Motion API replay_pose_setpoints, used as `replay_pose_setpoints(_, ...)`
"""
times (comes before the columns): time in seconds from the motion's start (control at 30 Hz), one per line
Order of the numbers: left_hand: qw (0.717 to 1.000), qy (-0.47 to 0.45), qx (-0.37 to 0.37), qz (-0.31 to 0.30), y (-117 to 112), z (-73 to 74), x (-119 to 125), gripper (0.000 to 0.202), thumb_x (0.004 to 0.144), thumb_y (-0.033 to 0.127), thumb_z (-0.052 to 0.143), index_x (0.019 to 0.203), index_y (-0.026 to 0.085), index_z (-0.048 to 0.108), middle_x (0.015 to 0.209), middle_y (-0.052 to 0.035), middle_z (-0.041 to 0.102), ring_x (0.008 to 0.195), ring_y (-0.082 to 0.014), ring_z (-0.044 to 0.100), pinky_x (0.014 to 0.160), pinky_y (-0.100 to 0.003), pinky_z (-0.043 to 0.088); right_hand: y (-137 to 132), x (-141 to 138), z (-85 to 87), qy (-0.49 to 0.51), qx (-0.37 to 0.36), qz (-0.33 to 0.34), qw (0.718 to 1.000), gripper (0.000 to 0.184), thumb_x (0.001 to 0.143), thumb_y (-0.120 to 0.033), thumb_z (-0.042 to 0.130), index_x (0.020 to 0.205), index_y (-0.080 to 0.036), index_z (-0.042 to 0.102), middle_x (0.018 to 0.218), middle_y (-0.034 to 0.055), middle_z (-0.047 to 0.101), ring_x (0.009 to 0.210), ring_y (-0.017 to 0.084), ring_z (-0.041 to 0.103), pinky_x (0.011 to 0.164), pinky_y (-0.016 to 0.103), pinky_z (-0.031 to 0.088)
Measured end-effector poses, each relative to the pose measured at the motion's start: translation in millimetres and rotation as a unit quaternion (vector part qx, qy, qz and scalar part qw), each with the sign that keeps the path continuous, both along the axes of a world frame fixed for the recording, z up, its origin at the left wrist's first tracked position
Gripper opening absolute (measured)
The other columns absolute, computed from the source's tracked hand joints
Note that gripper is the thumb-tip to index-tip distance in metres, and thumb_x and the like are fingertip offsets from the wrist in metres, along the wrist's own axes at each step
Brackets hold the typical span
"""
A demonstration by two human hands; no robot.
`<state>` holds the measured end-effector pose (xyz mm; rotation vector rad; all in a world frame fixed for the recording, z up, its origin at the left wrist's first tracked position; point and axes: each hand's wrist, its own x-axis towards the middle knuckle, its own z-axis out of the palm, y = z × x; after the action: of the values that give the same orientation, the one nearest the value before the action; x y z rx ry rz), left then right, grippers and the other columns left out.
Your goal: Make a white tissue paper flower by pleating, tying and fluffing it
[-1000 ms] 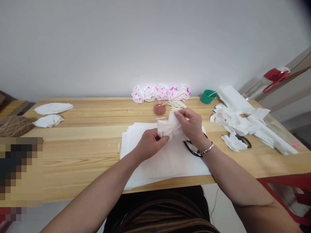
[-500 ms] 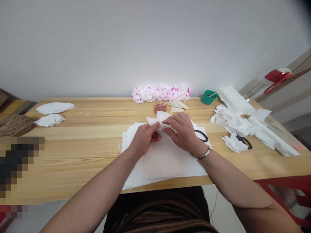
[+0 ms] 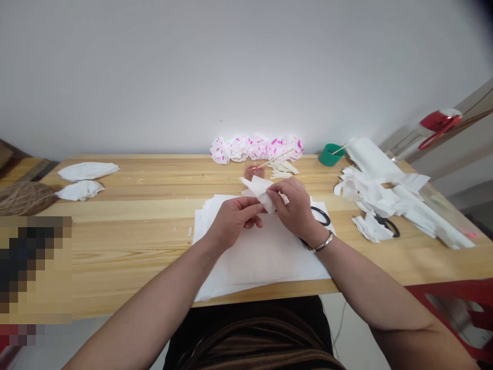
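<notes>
My left hand (image 3: 234, 220) and my right hand (image 3: 295, 209) both pinch a small folded piece of white tissue paper (image 3: 257, 188), held just above a stack of white tissue sheets (image 3: 254, 257) on the wooden table (image 3: 127, 241). The left fingers grip its near end, the right fingers its right side. A silver bracelet (image 3: 322, 242) sits on my right wrist. Black scissors (image 3: 320, 216) lie on the stack, partly hidden behind my right hand.
At the table's back stands a row of white-and-pink paper flowers (image 3: 256, 147), with a small cup of pink dye (image 3: 254, 171), a green cup (image 3: 330, 154) and short white sticks (image 3: 283, 169). White paper scraps (image 3: 389, 198) lie right, twine (image 3: 23, 198) left, a red chair (image 3: 454, 308) near right.
The bunched tissue has been pressed into a narrower folded piece. Both hands drew slightly toward me and left, and the scissors handle is now uncovered.
</notes>
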<state>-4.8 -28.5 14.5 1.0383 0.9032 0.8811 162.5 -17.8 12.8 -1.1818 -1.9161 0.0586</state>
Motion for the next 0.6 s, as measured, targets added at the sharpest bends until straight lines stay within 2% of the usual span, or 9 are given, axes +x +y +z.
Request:
replay_pose_setpoints(0.17,1.0,0.012,0.015,0.006,0.2,-0.9,1.0,0.017,0.075,0.031,0.068,0.072,0.014,0.069,0.073,-0.0043,0.066,0.052,-0.0081,0.054,0.048,-0.023,0.029,-2.2,-3.1,0.6,0.001,-0.002,0.007,1.0,0.012,0.088,-0.023,0.051,0.077,-0.021,0.056,0.072,0.0021,0.059,0.075,0.018,0.051,0.071,0.035,0.038)
replay_pose_setpoints(0.3,0.999,0.01,0.022,0.043,1.7,0.4,0.0,0.018,0.074,0.032,0.068,0.071,0.014,0.069,0.071,-0.0045,0.066,0.051,-0.0081,0.053,0.047,-0.023,0.028,-5.0,-2.4,2.7,0.006,0.032,0.023,0.999,0.005,0.087,-0.023,0.052,0.086,-0.021,0.057,0.08,0.0032,0.063,0.081,0.018,0.054,0.075,0.035,0.038)
replay_pose_setpoints(0.47,0.997,0.014,0.021,0.073,1.7,4.7,-1.1,0.018,0.072,0.032,0.07,0.068,0.014,0.07,0.066,-0.0032,0.065,0.05,-0.0082,0.053,0.046,-0.022,0.029,-8.2,-2.3,7.3,-0.044,0.063,0.07,0.995,0.008,0.087,-0.019,0.052,0.081,-0.021,0.057,0.079,0.0015,0.063,0.078,0.016,0.051,0.076,0.034,0.036)
replay_pose_setpoints(0.6,0.997,0.012,0.028,0.068,0.5,6.1,-1.2,0.017,0.073,0.032,0.069,0.074,0.015,0.073,0.07,-0.0047,0.067,0.051,-0.0083,0.053,0.047,-0.023,0.029,-7.8,-2.6,8.5,-0.077,0.068,0.07,0.992,0.009,0.088,-0.019,0.052,0.081,-0.02,0.057,0.079,0.0008,0.064,0.077,0.015,0.05,0.076,0.033,0.034)
